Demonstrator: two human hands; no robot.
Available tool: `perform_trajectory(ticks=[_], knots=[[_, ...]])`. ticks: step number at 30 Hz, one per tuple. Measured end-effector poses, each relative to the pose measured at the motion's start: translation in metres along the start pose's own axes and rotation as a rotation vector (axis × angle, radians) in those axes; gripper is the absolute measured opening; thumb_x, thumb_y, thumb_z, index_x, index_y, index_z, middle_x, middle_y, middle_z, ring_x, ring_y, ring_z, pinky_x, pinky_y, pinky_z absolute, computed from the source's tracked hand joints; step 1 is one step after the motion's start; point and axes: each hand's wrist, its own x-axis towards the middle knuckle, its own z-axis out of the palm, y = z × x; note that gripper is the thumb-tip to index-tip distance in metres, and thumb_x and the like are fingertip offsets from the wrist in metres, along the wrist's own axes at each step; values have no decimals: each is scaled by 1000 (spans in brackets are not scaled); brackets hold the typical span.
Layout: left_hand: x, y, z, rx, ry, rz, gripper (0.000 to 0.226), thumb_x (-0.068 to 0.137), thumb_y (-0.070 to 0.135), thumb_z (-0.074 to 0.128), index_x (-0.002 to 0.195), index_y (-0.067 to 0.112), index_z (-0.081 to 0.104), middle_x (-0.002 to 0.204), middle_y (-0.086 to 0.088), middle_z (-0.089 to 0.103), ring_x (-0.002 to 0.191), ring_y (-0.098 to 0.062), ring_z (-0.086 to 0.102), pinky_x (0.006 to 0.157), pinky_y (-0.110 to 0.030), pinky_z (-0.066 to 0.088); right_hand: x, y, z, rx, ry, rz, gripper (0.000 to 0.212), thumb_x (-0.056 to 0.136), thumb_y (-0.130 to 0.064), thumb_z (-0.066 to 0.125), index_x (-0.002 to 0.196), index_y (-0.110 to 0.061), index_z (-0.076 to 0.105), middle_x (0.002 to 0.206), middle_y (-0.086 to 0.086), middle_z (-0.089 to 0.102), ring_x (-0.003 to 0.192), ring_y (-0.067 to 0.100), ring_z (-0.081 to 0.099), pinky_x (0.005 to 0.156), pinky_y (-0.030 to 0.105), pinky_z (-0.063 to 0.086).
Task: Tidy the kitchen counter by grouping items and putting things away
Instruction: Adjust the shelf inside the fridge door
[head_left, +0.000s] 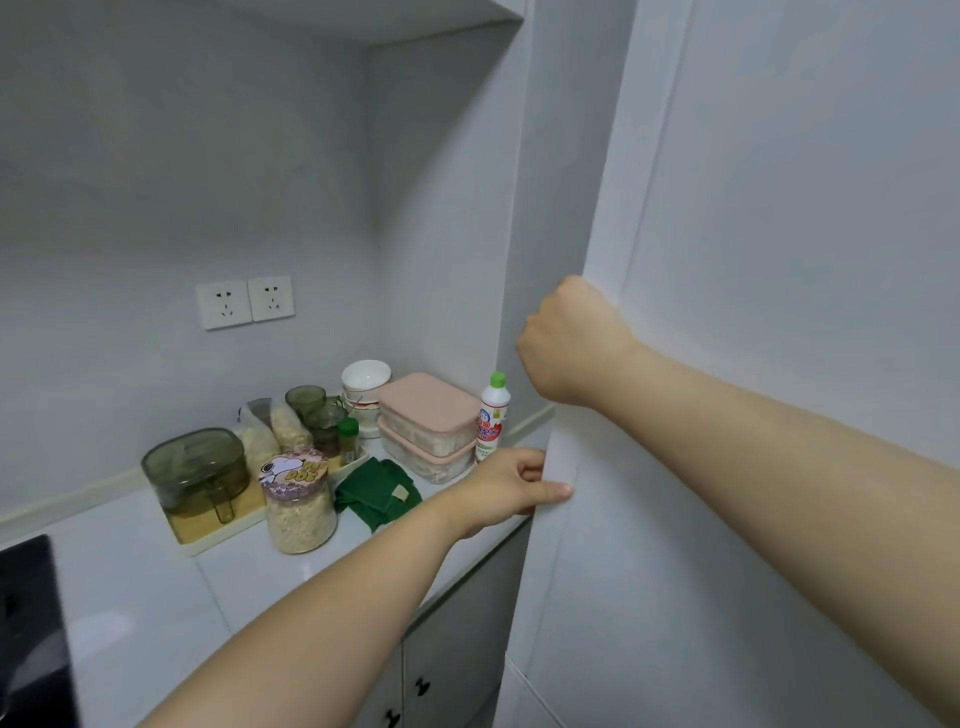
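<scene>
At mid-frame left, counter goods stand grouped by the wall
The kitchen counter (156, 582) holds the oat jar (298, 504), green cloth (376, 493), stacked pink-lidded boxes (428, 410) and green-capped bottle (492, 415) close together, so grouping looks largely done and putting away seems left; at right, the left hand (501, 486) curls its fingers round the edge of a tall white door (779, 260), and the right hand (571, 343) above grips that edge too

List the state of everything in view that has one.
Tall door: edge gripped by left hand and right hand.
Jar: lidded, nearly full.
Bottle: upright, capped.
Pink boxes: stacked, lids on.
Bowls: stacked, top one empty.
Green cloth: crumpled.
Sockets: nothing plugged in.
Lower cabinet doors: shut.
</scene>
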Motion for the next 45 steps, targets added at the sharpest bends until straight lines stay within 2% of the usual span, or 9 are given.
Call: perform_trajectory(ticks=[4, 9, 14, 19, 24, 32, 37, 41, 45], knots=[[-4, -14, 14, -106, 106, 29, 15, 93, 10, 57, 107, 12, 63, 98, -1, 69, 87, -14, 65, 88, -33, 49, 0, -2, 2, -15, 22, 6, 29, 89, -7, 37, 62, -18, 40, 65, -4, 42, 52, 11, 30, 51, 24, 15], [-11, -19, 34, -218, 268, 55, 11, 94, 11, 56, 97, 16, 65, 91, 3, 70, 75, -3, 67, 76, -20, 54, -3, -4, 5, -23, 59, 0, 30, 89, -6, 35, 61, -17, 39, 67, -4, 44, 53, 11, 30, 53, 24, 16], [-21, -16, 43, -179, 344, 39, 11, 94, 18, 55, 101, 19, 64, 97, 0, 69, 84, -11, 65, 85, -29, 52, -11, -6, 0, -23, 73, -13, 32, 90, -5, 35, 60, -18, 37, 60, -4, 34, 54, 10, 25, 53, 26, 12], [-51, -18, 39, -190, 380, 55, 13, 94, 15, 56, 104, 15, 64, 83, 9, 68, 65, 5, 63, 61, -11, 48, -21, -20, -26, -10, 106, -25, 31, 86, -3, 36, 60, -19, 37, 59, -5, 36, 53, 10, 27, 53, 26, 12], [-90, -23, 38, -188, 427, 78, 10, 92, 14, 59, 90, 22, 66, 82, 8, 69, 68, -1, 65, 66, -15, 51, -37, -40, -58, -11, 131, -55, 31, 86, -3, 35, 60, -18, 35, 61, -5, 37, 53, 10, 27, 60, 27, 23], [-190, -29, 34, -158, 431, 49, 8, 90, 17, 62, 95, 11, 66, 81, 2, 67, 69, -7, 61, 62, -17, 49, -91, -83, -142, -17, 158, -72, 30, 85, -4, 34, 59, -17, 36, 56, -2, 34, 52, 11, 27, 70, 31, 25], [-262, -33, 43, -206, 401, 14, 4, 87, 19, 67, 88, 16, 69, 84, 1, 68, 83, -17, 62, 84, -37, 51, -133, -112, -193, -49, 140, -47, 29, 83, -5, 35, 57, -17, 37, 54, -2, 34, 52, 10, 28, 70, 32, 25], [-314, -30, 54, -212, 362, -18, 13, 87, 18, 67, 99, 13, 66, 84, 4, 65, 74, -7, 60, 68, -20, 51, -170, -130, -228, -87, 96, -24, 28, 84, -6, 37, 58, -18, 40, 54, -4, 35, 52, 10, 29, 70, 32, 25], [-363, -29, 65, -210, 318, -41, 17, 84, 16, 71, 99, 14, 64, 90, 3, 65, 78, -9, 62, 62, -17, 52, -209, -149, -263, -80, 48, -13, 31, 87, -8, 37, 58, -18, 35, 56, -4, 34, 52, 10, 29, 67, 30, 26]])
